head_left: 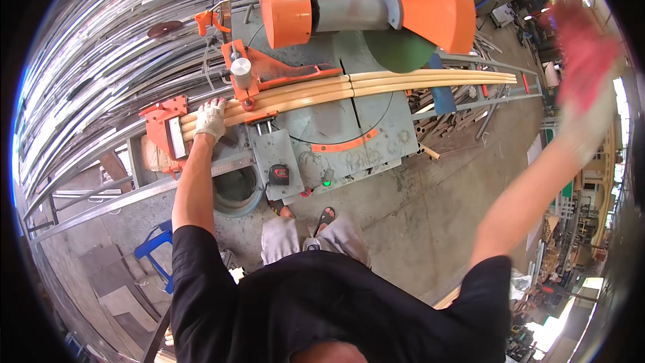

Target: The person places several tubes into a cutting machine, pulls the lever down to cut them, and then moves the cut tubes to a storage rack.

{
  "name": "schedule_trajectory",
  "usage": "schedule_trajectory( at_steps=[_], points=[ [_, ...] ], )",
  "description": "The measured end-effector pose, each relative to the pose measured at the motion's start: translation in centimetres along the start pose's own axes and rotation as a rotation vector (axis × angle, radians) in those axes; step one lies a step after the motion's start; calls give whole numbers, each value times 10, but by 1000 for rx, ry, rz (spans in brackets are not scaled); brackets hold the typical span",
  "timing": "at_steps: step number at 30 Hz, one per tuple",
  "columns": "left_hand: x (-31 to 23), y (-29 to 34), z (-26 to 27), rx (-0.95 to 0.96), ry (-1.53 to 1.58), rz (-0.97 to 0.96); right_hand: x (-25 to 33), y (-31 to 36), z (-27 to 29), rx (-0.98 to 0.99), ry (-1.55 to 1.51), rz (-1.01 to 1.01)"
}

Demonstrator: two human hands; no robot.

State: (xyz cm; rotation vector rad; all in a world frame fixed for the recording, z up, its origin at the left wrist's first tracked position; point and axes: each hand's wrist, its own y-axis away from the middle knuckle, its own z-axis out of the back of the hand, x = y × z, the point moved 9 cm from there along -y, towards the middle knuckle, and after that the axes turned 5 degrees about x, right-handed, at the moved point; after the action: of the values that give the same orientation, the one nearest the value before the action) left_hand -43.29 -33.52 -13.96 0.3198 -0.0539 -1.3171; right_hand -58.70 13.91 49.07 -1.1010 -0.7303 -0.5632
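Observation:
Several long golden-tan bars [302,98] lie side by side on the grey saw table [312,122], with a narrow gap across them in line with the table slot. My left hand [211,119], in a pale glove with reddish fingertips, lies over the bars near their left ends, fingers curved across them, beside an orange end stop [164,128]. My right hand [583,60], in a red-and-white glove, is raised at the far right, away from the bars; motion smears its fingers. The greenish round saw blade [401,50] shows below its orange guard [430,0], behind the bars.
An orange clamp with a silver knob [241,68] stands over the bars. A tape measure [279,175] sits on a grey block at the table's front. Metal lengths [101,60] fill the left rack. A blue stool-like frame [154,252] stands on the floor at left.

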Motion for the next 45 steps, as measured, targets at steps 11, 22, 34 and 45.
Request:
schedule_trajectory(
  at_steps=[11, 22, 34, 45],
  points=[
    [-23, -5, 30, 97, 80, -114, -422, 559, -165, 695, 1028, -1234],
    [-30, -5, 27, 95, 4, -114, -421, 559, -162, 605, 1000, -1307],
    [-26, 72, 58, -109, 102, -124, -363, 628, -91, 907, 1018, -1367],
    [45, 442, 40, -64, 349, 414, -383, 610, -124, 1000, 944, -1181]
  ],
)
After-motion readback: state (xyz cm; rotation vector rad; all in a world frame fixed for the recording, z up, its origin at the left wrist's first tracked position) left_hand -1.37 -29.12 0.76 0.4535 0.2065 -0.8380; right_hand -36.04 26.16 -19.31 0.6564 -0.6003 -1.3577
